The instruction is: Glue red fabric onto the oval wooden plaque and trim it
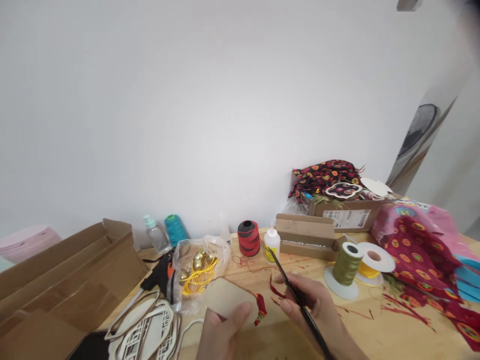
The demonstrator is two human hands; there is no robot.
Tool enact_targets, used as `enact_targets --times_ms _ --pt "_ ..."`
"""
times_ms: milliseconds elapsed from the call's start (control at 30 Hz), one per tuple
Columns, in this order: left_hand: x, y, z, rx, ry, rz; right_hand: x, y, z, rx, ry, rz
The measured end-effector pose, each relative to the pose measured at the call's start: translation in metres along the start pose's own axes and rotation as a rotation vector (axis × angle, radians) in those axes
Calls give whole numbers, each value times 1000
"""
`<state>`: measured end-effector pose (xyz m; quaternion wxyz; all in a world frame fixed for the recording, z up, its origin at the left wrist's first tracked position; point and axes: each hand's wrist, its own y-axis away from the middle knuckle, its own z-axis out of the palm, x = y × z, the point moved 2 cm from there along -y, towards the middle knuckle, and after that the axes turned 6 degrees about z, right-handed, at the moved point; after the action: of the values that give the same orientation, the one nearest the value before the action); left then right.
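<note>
At the lower middle, my left hand [227, 327] is closed on a flat pale panel [230, 298], thumb on its face. A scrap of red patterned fabric [260, 309] sticks out at the panel's right edge. My right hand [313, 307] is closed round a thin black tool [305, 315], which points up and to the left; its tip is near a white glue bottle [272, 245]. A narrow red strip [276, 289] shows beside the right fingertips. The two hands are apart.
An open cardboard box [67, 280] stands at left, beside pale cut-out frames [146, 330]. Behind are a bag of gold bells [200, 270] and a red thread spool [249, 239]. Green thread [347, 265], ribbon [375, 257] and patterned cloth [412, 255] lie right.
</note>
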<state>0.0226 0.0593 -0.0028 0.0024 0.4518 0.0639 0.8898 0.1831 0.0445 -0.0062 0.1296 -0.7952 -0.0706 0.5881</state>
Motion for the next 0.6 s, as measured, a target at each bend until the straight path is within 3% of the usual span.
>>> enact_targets --times_ms 133,367,600 --pt "2 -3 -1 31 27 44 4 5 10 -130 -226 26" --pt "0 -1 0 24 61 17 4 6 14 -195 -282 20" --pt "-3 2 2 -78 39 -57 7 15 13 -37 129 -47"
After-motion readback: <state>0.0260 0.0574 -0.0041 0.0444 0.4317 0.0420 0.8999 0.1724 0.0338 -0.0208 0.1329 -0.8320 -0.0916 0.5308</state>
